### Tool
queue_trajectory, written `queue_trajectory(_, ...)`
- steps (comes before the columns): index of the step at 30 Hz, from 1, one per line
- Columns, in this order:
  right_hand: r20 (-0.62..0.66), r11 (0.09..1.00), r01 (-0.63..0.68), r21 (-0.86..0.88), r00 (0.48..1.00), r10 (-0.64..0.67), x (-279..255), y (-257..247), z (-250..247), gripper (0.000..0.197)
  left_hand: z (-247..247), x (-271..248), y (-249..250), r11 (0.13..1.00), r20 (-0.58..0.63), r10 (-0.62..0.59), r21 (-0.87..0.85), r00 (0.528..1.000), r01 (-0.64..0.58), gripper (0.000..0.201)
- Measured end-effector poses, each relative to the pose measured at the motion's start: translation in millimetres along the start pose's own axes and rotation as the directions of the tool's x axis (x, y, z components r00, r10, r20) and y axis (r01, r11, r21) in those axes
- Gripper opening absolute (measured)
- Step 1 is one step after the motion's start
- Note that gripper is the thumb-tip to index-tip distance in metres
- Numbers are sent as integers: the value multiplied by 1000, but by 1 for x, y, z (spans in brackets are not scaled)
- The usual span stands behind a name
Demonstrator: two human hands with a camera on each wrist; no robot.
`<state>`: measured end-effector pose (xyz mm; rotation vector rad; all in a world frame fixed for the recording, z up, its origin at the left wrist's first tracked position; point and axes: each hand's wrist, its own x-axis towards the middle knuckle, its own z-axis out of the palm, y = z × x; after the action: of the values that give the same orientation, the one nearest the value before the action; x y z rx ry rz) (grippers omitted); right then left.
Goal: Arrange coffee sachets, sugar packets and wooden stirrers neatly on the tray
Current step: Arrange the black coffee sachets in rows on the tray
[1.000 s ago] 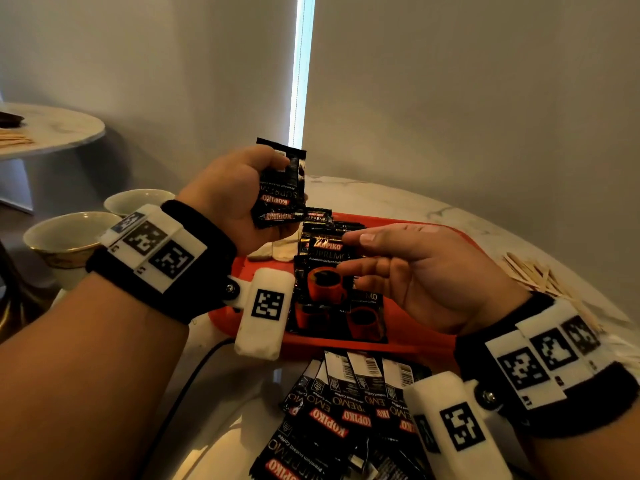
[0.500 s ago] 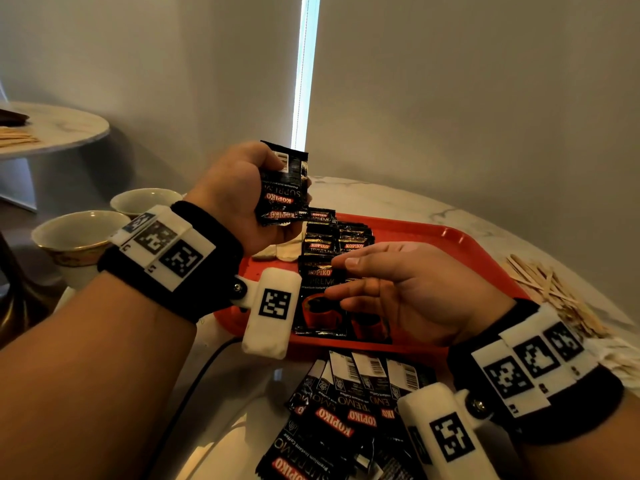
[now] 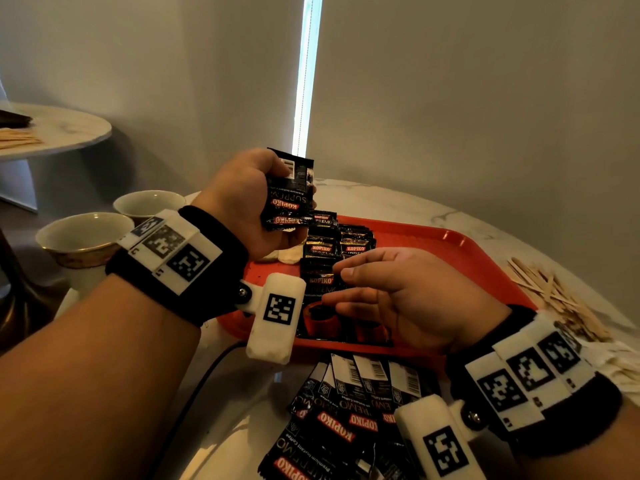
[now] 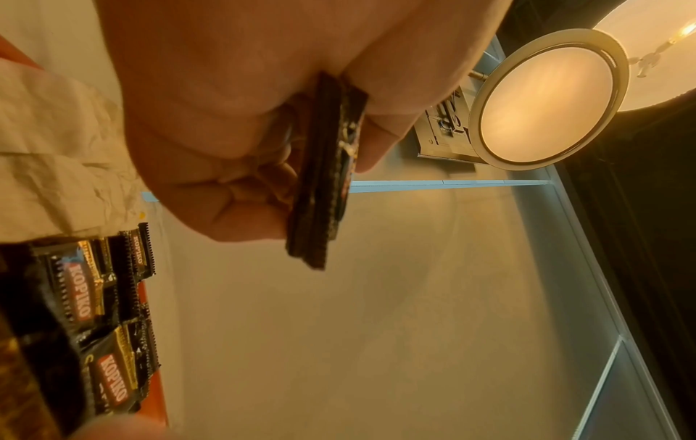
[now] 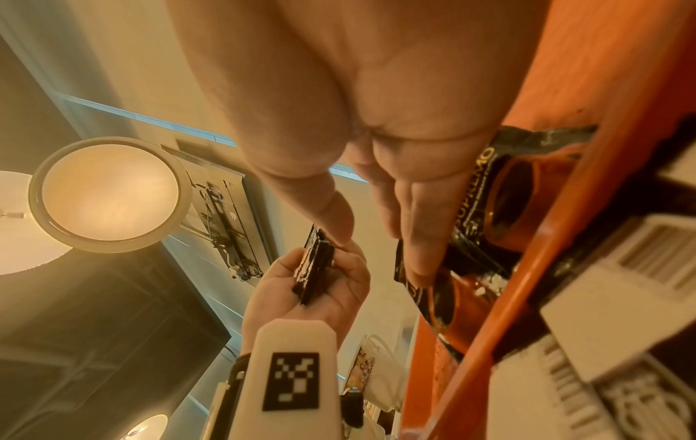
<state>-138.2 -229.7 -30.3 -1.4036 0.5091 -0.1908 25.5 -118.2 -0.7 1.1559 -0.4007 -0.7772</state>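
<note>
My left hand (image 3: 252, 199) is raised over the far left of the red tray (image 3: 446, 244) and grips a small stack of black coffee sachets (image 3: 291, 195), seen edge-on in the left wrist view (image 4: 324, 178). My right hand (image 3: 391, 292) hovers just above the rows of black sachets (image 3: 323, 258) lying on the tray, fingers straight and loosely spread, holding nothing. In the right wrist view its fingertips (image 5: 418, 262) are close over a sachet (image 5: 501, 190). White packets (image 3: 282, 254) lie on the tray under the left hand.
A loose pile of black sachets (image 3: 349, 417) lies on the marble table near me. Wooden stirrers (image 3: 554, 296) are heaped right of the tray, with pale packets (image 3: 620, 365) beside them. Two bowls (image 3: 83, 237) stand at the left edge, and a cable runs under my left wrist.
My right hand has come down onto the tray sachets and no longer holds one. The left hand keeps its stack, barely moved.
</note>
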Motion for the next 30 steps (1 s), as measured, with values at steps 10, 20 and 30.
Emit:
queue_trajectory(10,-27,989,48,-142,998,-52,0,-2,-6,20,-2,1,-1,1000,-9,-25,2,1000,25,35)
queue_trajectory(20,-95,976,147,-158,982,-163,3,-7,-16,20,0,2,-2,999,30,-50,5,998,50,29)
queue_trajectory(30,-28,820,476,-319,860,-510,-3,-20,-35,38,19,-1,-18,989,184,-143,64,972,134,36)
